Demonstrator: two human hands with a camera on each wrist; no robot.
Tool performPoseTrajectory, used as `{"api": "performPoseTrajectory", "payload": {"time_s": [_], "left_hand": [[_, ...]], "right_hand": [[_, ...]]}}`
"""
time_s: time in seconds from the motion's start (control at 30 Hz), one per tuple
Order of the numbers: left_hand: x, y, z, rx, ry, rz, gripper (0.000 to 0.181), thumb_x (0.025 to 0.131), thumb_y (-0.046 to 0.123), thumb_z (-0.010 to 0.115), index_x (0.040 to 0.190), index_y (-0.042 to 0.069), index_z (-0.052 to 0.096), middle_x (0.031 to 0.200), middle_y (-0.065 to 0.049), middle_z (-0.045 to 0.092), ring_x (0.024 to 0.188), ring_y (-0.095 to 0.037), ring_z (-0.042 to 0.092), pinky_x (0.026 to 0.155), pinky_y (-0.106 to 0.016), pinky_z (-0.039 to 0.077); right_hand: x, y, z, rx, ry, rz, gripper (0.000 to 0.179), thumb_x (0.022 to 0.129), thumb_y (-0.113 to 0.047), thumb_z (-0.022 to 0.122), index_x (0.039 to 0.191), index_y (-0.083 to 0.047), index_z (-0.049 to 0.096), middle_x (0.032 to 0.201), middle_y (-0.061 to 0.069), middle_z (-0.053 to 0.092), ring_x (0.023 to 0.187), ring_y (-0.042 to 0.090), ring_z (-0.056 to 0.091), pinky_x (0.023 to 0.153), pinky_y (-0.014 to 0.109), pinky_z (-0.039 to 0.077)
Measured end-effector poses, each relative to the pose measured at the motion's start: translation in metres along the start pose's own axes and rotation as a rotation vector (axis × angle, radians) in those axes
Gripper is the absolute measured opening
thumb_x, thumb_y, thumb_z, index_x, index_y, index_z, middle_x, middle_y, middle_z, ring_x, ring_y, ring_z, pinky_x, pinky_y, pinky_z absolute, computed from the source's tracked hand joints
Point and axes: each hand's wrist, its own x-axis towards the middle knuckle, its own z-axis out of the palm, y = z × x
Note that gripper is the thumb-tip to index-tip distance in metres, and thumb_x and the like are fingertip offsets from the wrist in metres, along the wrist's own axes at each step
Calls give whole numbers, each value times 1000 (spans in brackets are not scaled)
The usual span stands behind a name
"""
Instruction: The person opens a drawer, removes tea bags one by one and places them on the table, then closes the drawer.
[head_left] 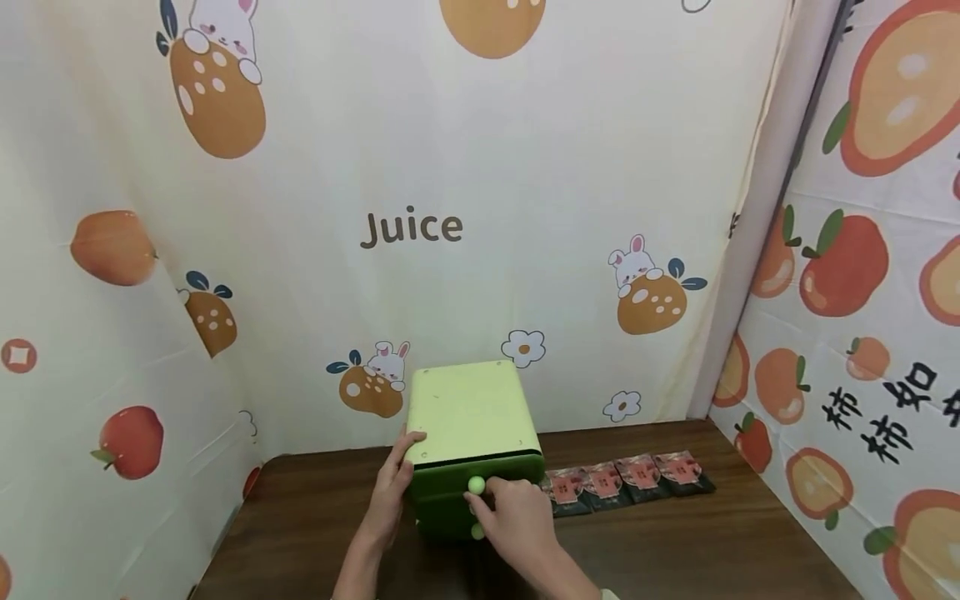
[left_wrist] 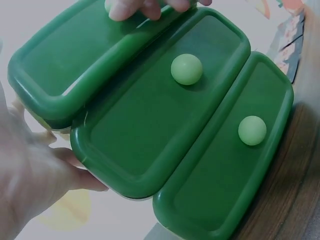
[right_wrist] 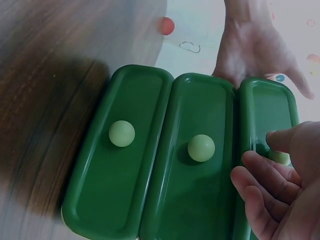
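A small drawer cabinet (head_left: 472, 408) with a pale yellow-green top stands on the table, its dark green drawer fronts facing me. Its top drawer (left_wrist: 55, 75) juts out a little past the middle drawer (left_wrist: 135, 130) and bottom drawer (left_wrist: 220, 175). My right hand (head_left: 517, 517) pinches the round light green knob (head_left: 476, 484) of the top drawer between thumb and fingers. Against the cabinet's left side rests my left hand (head_left: 390, 483), fingers fairly straight, one fingertip over the top edge. Similar round knobs show on the middle and bottom drawers.
Several dark packets (head_left: 637, 479) with red print lie in a row on the brown wooden table (head_left: 675, 542), right of the cabinet. Behind it hangs a cream cloth (head_left: 300, 250) with fruit and rabbit prints; another printed cloth (head_left: 810, 333) hangs at the right.
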Motion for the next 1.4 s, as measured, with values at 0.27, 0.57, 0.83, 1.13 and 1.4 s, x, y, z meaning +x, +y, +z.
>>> {"api": "performPoseTrajectory", "payload": {"time_s": [0.27, 0.57, 0.83, 1.13, 1.4], "left_hand": [[-4, -5, 1, -13, 26, -46, 45, 99, 12, 55, 142, 16, 43, 161, -10, -4, 142, -38, 8, 92, -28, 41], [-1, -10, 5, -15, 18, -55, 46, 98, 13, 60, 141, 16, 44, 162, -7, -5, 142, -35, 9, 89, -27, 43], [-1, -8, 5, 4, 42, -54, 45, 98, 16, 61, 139, 18, 45, 161, -5, -5, 143, -33, 6, 90, -27, 43], [-3, -4, 5, 57, 67, -9, 45, 98, 15, 60, 140, 19, 45, 161, -8, -1, 144, -32, 1, 103, -47, 30], [0, -4, 4, 55, 31, -33, 45, 100, 17, 58, 141, 21, 42, 161, -6, -3, 140, -32, 11, 98, -50, 32]], "right_hand": [[7, -1, 7, 1, 19, 12, 39, 89, -42, 70, 59, -25, 52, 44, -17, 32, 34, -4, 27, 34, 18, 25], [-1, 0, 13, -20, 28, 83, 33, 88, -46, 69, 69, -19, 67, 47, -13, 47, 36, -4, 31, 37, 20, 29], [-15, 3, 31, -196, -185, 187, 62, 84, -64, 63, 47, -21, 37, 38, -9, 25, 31, 9, 31, 34, 26, 25], [-12, 9, 45, -120, -95, 152, 58, 86, -47, 69, 46, -24, 33, 38, -13, 22, 30, 4, 26, 34, 24, 22], [-23, 9, 32, -32, -139, 200, 59, 83, -44, 70, 44, -24, 31, 38, -14, 18, 31, 5, 23, 35, 24, 20]]}}
